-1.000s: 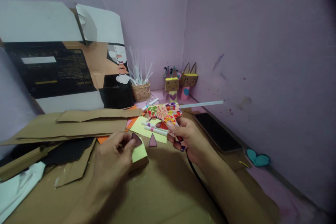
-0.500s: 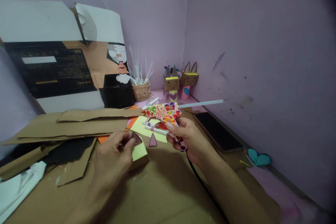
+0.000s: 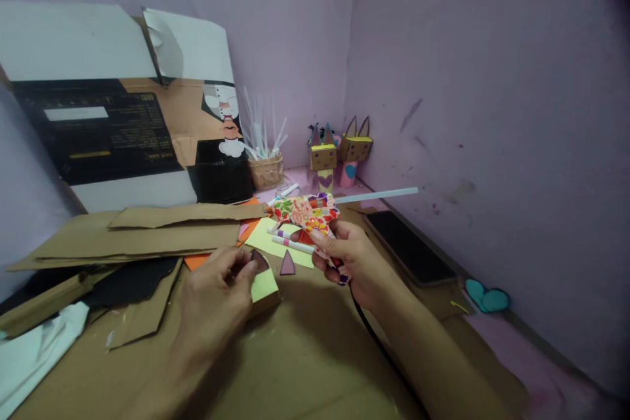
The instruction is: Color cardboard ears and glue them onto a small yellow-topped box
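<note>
My left hand (image 3: 219,295) pinches a small dark-edged paper ear (image 3: 259,262) against the top of a small box with a yellow-green top (image 3: 264,284). My right hand (image 3: 352,259) is wrapped round the handle of a flower-patterned glue gun (image 3: 308,211). A clear glue stick (image 3: 378,195) sticks out of the gun's back end, and its nozzle points left, above the box. Just right of the box lies a loose purple triangle ear (image 3: 287,264). White markers (image 3: 294,245) rest on a yellow-green sheet (image 3: 260,236) behind it.
Cardboard strips (image 3: 142,236) lie at the left, below a large printed cardboard (image 3: 132,125). A basket (image 3: 266,172) of glue sticks and two eared box figures (image 3: 323,159) stand at the back. At right are a phone (image 3: 411,246), a blue heart (image 3: 487,296) and the gun's cord (image 3: 377,338).
My left hand and the ear have shifted very slightly to the right. My right hand and the glue gun have hardly moved.
</note>
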Tool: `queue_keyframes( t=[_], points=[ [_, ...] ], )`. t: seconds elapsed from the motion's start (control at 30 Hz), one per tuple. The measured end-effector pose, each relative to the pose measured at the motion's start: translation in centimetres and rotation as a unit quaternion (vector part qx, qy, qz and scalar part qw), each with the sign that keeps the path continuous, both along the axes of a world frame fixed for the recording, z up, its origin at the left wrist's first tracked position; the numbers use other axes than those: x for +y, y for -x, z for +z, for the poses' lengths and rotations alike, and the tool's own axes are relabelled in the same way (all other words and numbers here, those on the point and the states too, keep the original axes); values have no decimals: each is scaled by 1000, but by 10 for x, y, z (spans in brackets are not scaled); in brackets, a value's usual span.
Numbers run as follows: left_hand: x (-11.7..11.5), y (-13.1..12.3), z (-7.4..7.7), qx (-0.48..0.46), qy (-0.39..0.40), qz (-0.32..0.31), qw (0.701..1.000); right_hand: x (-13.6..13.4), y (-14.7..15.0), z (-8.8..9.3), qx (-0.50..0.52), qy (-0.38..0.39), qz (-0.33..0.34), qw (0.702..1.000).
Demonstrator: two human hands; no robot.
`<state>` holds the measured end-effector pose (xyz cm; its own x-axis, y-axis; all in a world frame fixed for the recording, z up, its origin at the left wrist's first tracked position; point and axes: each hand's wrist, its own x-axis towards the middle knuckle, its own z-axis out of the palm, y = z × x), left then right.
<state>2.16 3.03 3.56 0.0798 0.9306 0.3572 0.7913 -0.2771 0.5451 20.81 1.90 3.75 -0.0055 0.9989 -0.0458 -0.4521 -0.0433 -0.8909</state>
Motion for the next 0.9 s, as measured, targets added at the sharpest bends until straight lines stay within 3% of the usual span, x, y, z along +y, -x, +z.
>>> queue_keyframes(
  t=[0.9],
  points=[
    [1,0,11,-2,28,-23,999,-2,3,-1,-23,4,8,1000]
  ],
)
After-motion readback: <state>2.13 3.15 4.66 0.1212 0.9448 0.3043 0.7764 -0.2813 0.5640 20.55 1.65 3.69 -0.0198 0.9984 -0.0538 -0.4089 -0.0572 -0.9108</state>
